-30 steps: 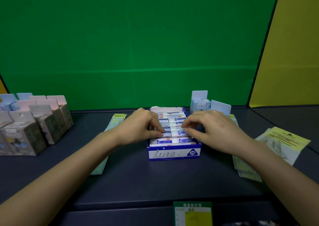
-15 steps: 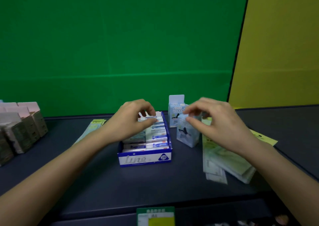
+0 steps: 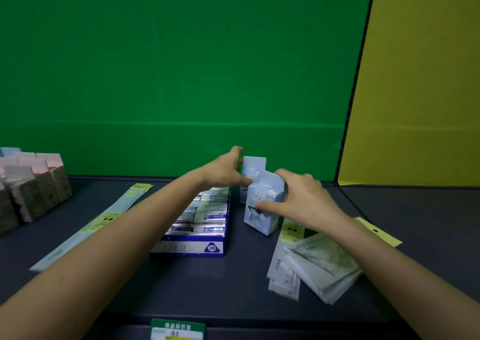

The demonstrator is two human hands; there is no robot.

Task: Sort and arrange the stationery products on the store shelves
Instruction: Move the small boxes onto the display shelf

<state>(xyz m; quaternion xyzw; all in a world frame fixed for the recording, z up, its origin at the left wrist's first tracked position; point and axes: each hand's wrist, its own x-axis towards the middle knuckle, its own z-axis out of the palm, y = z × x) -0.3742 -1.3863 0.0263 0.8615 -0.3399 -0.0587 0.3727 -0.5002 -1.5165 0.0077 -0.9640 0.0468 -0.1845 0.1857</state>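
A blue display box (image 3: pixel 200 247) marked 2B holds rows of white erasers (image 3: pixel 210 213) on the dark shelf (image 3: pixel 207 282). Just right of it stands a small light-blue carton (image 3: pixel 262 217); my right hand (image 3: pixel 304 204) grips it, thumb on its front, fingers round its right side. A second light-blue carton (image 3: pixel 253 167) stands behind it near the green wall. My left hand (image 3: pixel 223 170) reaches over the eraser box and its fingers curl round that rear carton's left side.
Pink-topped boxes (image 3: pixel 31 191) stand in rows at the far left. A long narrow packet (image 3: pixel 91 225) lies left of the eraser box. Flat packets (image 3: pixel 311 261) with yellow headers are piled at the right. A green price tag (image 3: pixel 178 329) hangs on the shelf's front edge.
Both hands left the eraser box and moved right. My right hand took hold of the front blue carton; my left hand reached back to the rear one. My view swung right.
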